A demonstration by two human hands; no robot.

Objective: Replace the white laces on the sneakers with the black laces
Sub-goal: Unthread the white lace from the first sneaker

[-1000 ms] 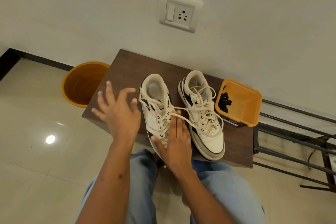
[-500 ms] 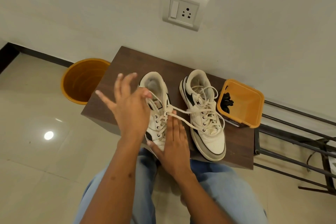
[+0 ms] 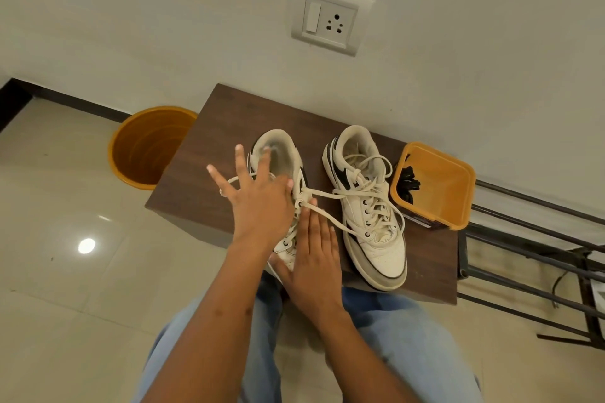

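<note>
At nine o'clock from the table, an orange bucket (image 3: 149, 147) stands on the tiled floor, its rim touching the dark wooden table (image 3: 229, 114) edge. The left hand (image 3: 258, 203) hovers over the left sneaker (image 3: 281, 154), fingers splayed and straight, thumb pressed by the top eyelets; whether it pinches a lace, I cannot tell. It hides most of that shoe's lacing. The right hand (image 3: 316, 258) lies flat and relaxed on the left sneaker's toe. A white lace (image 3: 327, 195) runs from under the left thumb toward three o'clock across the right sneaker (image 3: 370, 216), which is fully laced. At three o'clock, just beside that shoe, an orange tub (image 3: 448, 186) holds the black laces (image 3: 409, 180). A wall socket (image 3: 330, 18) sits at twelve o'clock; a metal rack (image 3: 537, 249) stands far right.
</note>
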